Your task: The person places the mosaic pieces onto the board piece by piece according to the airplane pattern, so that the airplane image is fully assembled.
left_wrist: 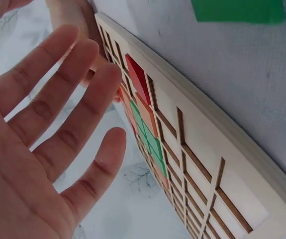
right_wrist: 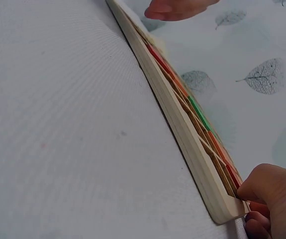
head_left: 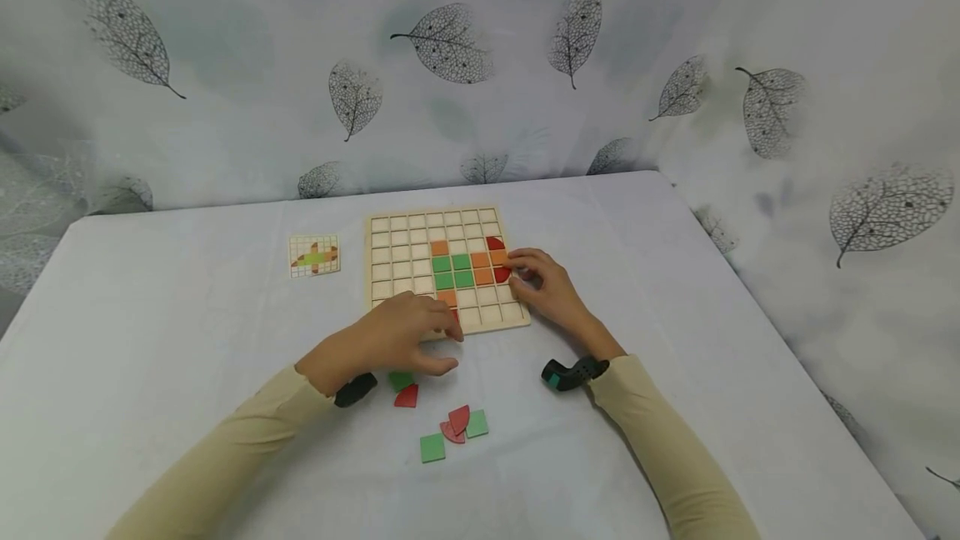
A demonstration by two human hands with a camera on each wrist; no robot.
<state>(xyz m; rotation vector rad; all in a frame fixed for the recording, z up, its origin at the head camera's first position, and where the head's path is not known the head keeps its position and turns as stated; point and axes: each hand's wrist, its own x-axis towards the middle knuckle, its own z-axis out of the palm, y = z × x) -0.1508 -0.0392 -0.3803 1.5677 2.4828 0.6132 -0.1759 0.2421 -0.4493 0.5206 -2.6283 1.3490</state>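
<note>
The left hand point(head_left: 401, 327) spreads loose, empty fingers over the pale wooden board point(head_left: 401, 238); the right hand's point(head_left: 551, 286) bent fingers meet its side by an orange tile point(head_left: 498, 257) — whether pinching, I cannot tell. Flat tiles point(head_left: 443, 280) look light, stiff, smooth — best taken by their edges.

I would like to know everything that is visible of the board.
The board looks wooden: pale, roughly square, with a plain rim and a grid of shallow, dark-edged cells. It lies flat on the white table. Four green squares form a block in it, with orange squares and red pieces nearby; many cells are bare. The right hand is at its right edge, seemingly touching; the left hand hides part of the near edge.
</note>
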